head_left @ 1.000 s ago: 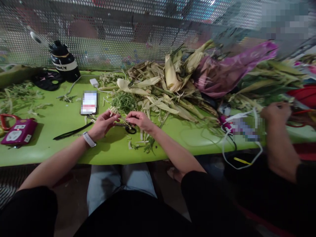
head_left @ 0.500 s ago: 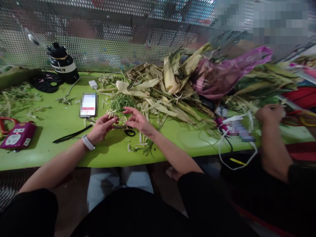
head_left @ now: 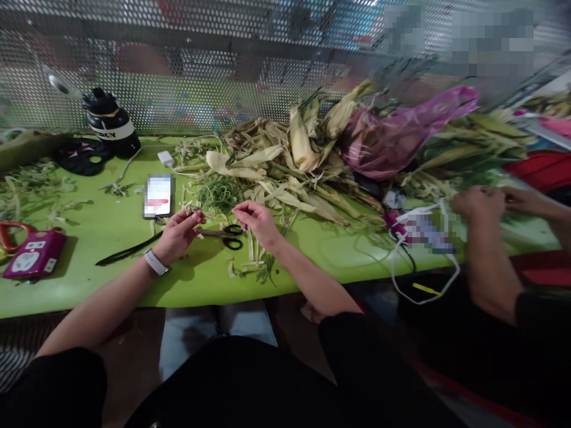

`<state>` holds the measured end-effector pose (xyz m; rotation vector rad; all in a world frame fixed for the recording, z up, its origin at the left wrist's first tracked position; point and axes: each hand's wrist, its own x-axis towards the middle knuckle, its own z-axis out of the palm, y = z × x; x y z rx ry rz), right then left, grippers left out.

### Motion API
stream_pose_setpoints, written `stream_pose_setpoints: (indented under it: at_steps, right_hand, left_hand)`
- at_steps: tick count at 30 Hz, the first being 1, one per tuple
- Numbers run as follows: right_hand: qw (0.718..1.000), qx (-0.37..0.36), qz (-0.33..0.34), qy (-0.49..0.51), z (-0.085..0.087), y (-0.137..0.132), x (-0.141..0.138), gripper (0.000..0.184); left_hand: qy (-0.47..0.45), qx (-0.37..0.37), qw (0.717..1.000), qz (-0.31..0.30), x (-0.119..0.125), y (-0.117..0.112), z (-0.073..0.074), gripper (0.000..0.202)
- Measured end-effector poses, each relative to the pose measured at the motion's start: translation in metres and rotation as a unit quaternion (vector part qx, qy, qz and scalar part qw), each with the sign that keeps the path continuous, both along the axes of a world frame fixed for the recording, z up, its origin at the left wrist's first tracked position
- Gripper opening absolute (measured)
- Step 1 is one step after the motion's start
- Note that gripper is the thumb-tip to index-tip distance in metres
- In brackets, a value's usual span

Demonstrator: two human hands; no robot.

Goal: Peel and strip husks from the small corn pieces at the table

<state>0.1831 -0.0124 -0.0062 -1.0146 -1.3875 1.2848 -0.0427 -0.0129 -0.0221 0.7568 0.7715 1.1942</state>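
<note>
My left hand [head_left: 177,234], with a white watch at the wrist, has its fingers closed on a small pale bundle of husk strips [head_left: 191,209]. My right hand [head_left: 257,220] pinches a thin strip beside a coil of green strands [head_left: 219,192]. Black-handled scissors [head_left: 226,236] lie on the green table [head_left: 102,226] between my two hands. A heap of corn husks [head_left: 289,166] rises just behind them.
A phone [head_left: 157,195] lies left of my hands, with a black strap [head_left: 127,251] in front of it. A magenta power strip [head_left: 33,254] sits far left and a black bottle [head_left: 111,122] at the back. Another person's hands [head_left: 479,202] work at the right near a purple bag [head_left: 397,134].
My hands have drawn a little apart, the right hand going from spread fingers to a pinch. The scissors between them now show. The other person's hands moved slightly left.
</note>
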Motion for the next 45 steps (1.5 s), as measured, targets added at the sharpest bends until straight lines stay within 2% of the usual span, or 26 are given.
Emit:
stream_pose_setpoints:
  at_steps: [4, 10, 13, 18, 21, 23, 25, 27, 30, 33, 35, 36, 39, 40, 41, 42, 43, 45]
  right_hand:
    - [0.998, 0.027, 0.042, -0.027, 0.001, -0.006, -0.006, 0.03]
    - [0.991, 0.022, 0.097, -0.087, -0.009, -0.004, -0.009, 0.034]
    - [0.989, 0.027, 0.094, -0.109, -0.012, -0.002, -0.009, 0.033]
    - [0.988, -0.02, 0.12, -0.096, -0.008, 0.0, -0.008, 0.044]
    - [0.98, -0.006, 0.133, -0.145, -0.008, 0.002, -0.01, 0.041]
    - [0.983, 0.012, 0.111, -0.147, -0.008, 0.003, -0.011, 0.04]
    - [0.985, 0.02, 0.084, -0.148, -0.007, 0.004, -0.011, 0.044]
    - [0.98, 0.021, 0.098, -0.169, -0.005, 0.004, -0.011, 0.049]
    - [0.967, 0.022, 0.163, -0.194, 0.002, 0.002, -0.01, 0.039]
    - [0.957, 0.002, 0.226, -0.18, 0.015, -0.002, -0.006, 0.036]
    - [0.928, -0.04, 0.323, -0.183, 0.029, -0.004, 0.0, 0.033]
    - [0.913, -0.066, 0.363, -0.176, 0.036, -0.004, 0.002, 0.032]
    - [0.844, -0.112, 0.496, -0.173, 0.057, -0.001, 0.006, 0.032]
    - [0.825, -0.119, 0.525, -0.173, 0.062, 0.002, 0.005, 0.031]
    - [0.818, -0.123, 0.535, -0.173, 0.067, 0.007, 0.003, 0.031]
    - [0.826, -0.121, 0.523, -0.17, 0.07, 0.013, 0.0, 0.03]
    - [0.85, -0.113, 0.489, -0.164, 0.073, 0.021, -0.004, 0.028]
    - [0.923, -0.076, 0.36, -0.11, 0.076, 0.04, -0.013, 0.025]
  left_hand:
    - [0.019, 0.001, 1.0, -0.006, 0.001, 0.0, -0.002, 0.024]
    - [0.07, 0.05, 0.995, -0.042, 0.002, -0.003, -0.002, 0.027]
    - [0.091, 0.061, 0.993, -0.042, 0.003, -0.004, -0.002, 0.029]
    - [0.082, 0.066, 0.993, -0.044, 0.003, -0.005, 0.001, 0.028]
    - [0.081, 0.055, 0.995, -0.033, 0.003, -0.006, 0.002, 0.026]
    - [0.083, 0.045, 0.995, -0.039, 0.004, -0.006, 0.002, 0.027]
    - [0.079, 0.037, 0.995, -0.049, 0.004, -0.007, 0.002, 0.027]
    - [0.071, 0.032, 0.996, -0.052, 0.004, -0.007, 0.001, 0.027]
    - [0.072, 0.037, 0.995, -0.062, 0.003, -0.007, 0.002, 0.029]
    - [0.074, 0.057, 0.991, -0.091, -0.002, -0.007, 0.008, 0.048]
    - [0.049, 0.076, 0.992, -0.087, -0.007, -0.005, 0.014, 0.057]
    - [0.031, 0.083, 0.994, -0.069, -0.009, -0.003, 0.015, 0.056]
    - [-0.001, 0.066, 0.998, 0.004, -0.015, 0.004, 0.016, 0.045]
    - [0.006, 0.049, 0.999, 0.015, -0.015, 0.006, 0.014, 0.042]
    - [0.018, 0.031, 0.999, 0.017, -0.016, 0.008, 0.012, 0.04]
    - [0.031, 0.018, 0.999, 0.017, -0.016, 0.01, 0.009, 0.037]
    - [0.042, 0.014, 0.999, 0.014, -0.015, 0.011, 0.007, 0.035]
    - [0.044, 0.019, 0.999, 0.006, -0.014, 0.011, 0.003, 0.034]
